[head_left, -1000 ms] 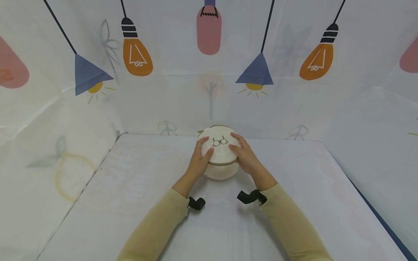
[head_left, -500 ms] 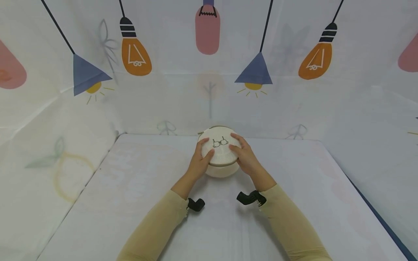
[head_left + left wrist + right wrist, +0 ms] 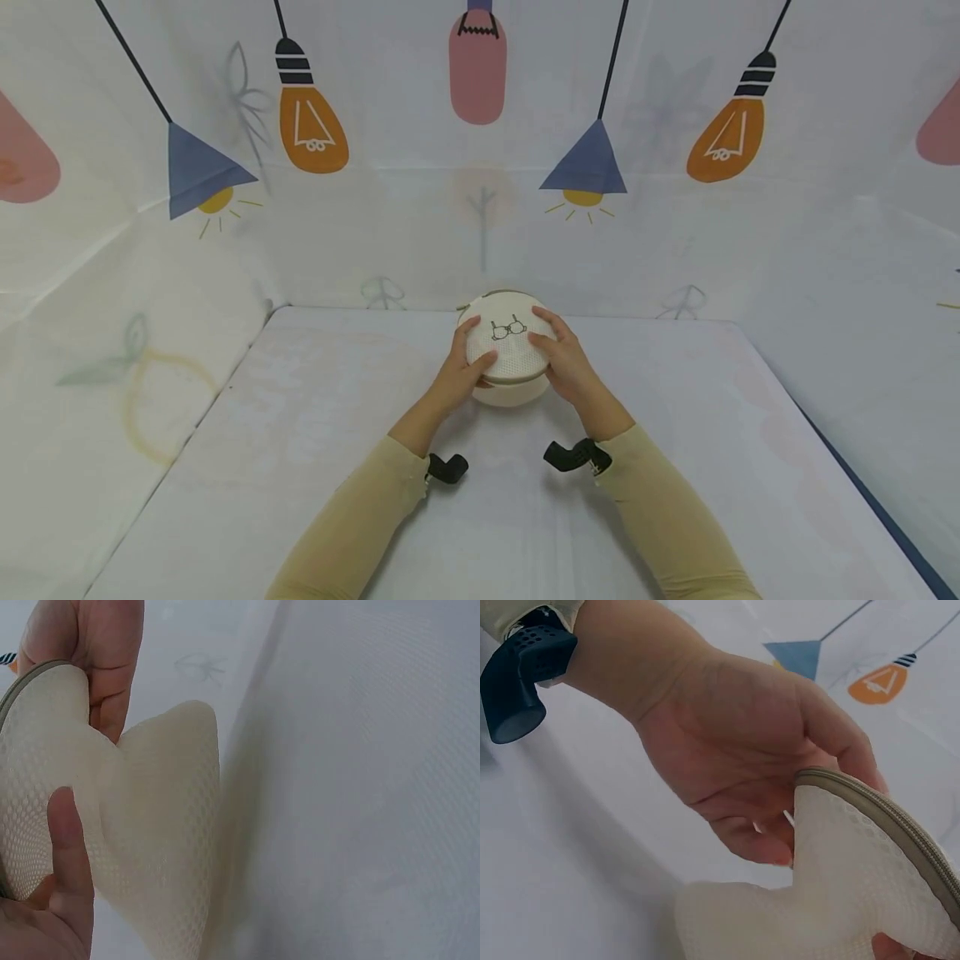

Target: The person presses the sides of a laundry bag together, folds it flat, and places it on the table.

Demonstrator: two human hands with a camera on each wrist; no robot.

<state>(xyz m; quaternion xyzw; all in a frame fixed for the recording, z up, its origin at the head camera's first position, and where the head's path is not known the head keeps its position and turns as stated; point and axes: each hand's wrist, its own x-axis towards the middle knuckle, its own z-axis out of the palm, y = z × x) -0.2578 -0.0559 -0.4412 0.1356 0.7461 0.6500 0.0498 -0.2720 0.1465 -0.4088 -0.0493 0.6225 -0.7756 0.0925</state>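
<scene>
A round cream mesh laundry bag (image 3: 507, 357) with a black glasses-like outline on its lid stands near the back of the table. My left hand (image 3: 455, 377) grips its left side, with the thumb on the lid. On the other side my right hand (image 3: 572, 367) holds it, thumb and a finger on the lid. In the left wrist view the soft mesh bag (image 3: 161, 802) has a folded, dented side. A tan zipper (image 3: 885, 810) runs along the lid's rim in the right wrist view. The fingers behind the bag are partly hidden.
The white table (image 3: 337, 400) spreads on both sides of the bag. Just behind stands a white cloth wall (image 3: 420, 225) printed with lamps and bulbs. Black wrist cameras (image 3: 577, 455) hang at the sleeves.
The bag has tilted or risen very slightly, showing a little less of its lower part, and shifted slightly right. My left thumb has slid slightly inward on the lid.
</scene>
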